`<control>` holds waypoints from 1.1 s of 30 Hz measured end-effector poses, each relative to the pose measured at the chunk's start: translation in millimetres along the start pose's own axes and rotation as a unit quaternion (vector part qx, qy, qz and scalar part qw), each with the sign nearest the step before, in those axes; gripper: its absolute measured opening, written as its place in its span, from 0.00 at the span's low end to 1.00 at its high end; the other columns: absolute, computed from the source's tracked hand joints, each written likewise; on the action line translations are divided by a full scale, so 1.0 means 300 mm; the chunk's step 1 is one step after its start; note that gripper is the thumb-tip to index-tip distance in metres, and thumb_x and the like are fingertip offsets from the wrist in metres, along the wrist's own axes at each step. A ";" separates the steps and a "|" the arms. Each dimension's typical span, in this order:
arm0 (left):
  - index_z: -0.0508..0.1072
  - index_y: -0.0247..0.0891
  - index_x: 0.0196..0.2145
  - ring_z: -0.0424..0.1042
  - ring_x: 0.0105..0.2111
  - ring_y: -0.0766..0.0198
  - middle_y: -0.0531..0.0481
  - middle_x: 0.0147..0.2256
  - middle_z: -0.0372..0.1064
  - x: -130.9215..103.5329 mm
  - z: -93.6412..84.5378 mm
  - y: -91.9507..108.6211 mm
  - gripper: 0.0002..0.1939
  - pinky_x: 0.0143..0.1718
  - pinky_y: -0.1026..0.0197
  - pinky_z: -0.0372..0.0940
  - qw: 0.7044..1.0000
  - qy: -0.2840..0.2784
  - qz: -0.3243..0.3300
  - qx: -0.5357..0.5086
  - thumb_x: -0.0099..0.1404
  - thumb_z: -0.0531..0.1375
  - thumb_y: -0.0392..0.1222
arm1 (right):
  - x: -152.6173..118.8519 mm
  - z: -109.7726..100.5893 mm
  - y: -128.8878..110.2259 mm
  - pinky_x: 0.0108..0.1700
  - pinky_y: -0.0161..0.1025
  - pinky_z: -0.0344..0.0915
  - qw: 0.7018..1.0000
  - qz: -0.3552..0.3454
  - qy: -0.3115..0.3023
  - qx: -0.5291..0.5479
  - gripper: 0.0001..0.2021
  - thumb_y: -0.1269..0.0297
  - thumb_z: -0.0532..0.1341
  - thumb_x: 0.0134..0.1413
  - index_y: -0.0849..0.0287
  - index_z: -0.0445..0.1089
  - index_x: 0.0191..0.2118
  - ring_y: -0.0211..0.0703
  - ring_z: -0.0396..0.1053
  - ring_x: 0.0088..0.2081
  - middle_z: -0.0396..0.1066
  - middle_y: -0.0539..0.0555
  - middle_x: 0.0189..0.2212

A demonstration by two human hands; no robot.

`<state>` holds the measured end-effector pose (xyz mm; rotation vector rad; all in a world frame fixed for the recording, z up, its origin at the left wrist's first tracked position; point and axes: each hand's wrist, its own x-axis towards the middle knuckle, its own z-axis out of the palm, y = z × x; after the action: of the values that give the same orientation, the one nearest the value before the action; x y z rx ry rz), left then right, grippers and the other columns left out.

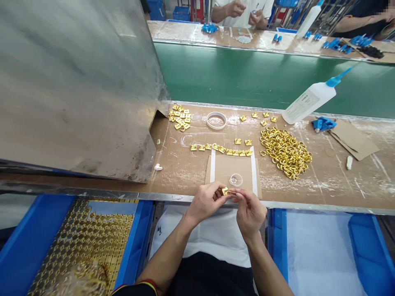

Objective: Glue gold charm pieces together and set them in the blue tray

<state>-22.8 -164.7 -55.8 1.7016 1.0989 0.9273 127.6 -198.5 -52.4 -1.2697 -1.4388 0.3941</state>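
Note:
My left hand [206, 201] pinches a small gold square piece [225, 191] at the bench's front edge. From the other side, my right hand [250, 211] grips a thin stick [233, 193], its tip at or very near the gold piece; contact is too small to make out. Just beyond my fingers, a small clear round dish [236, 179] rests on a cardboard sheet [222, 170] with white tape strips. A row of similar gold pieces [229, 152] runs along the sheet's far side. To the right lies a heap of gold rings [285, 152].
A large metal housing [77, 90] blocks the left. Behind are a tape roll [217, 121], more gold pieces [180, 117] and a tilted glue bottle [308, 102]. Blue bins [145, 230] flank my lap. Past the green belt [222, 74], other people's hands work.

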 end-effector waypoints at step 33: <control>0.75 0.38 0.38 0.72 0.22 0.67 0.53 0.26 0.74 0.001 -0.003 0.003 0.05 0.24 0.68 0.67 1.000 -0.009 -0.013 -0.002 0.66 0.64 0.40 | 0.016 0.004 -0.009 0.28 0.35 0.75 0.999 -0.030 -0.005 -0.035 0.09 0.69 0.58 0.68 0.55 0.76 0.39 0.41 0.78 0.27 0.81 0.52 0.31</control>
<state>-23.3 -164.4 -54.7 1.6851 1.1037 0.8948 126.3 -195.0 -48.1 -1.2789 -1.5069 0.3141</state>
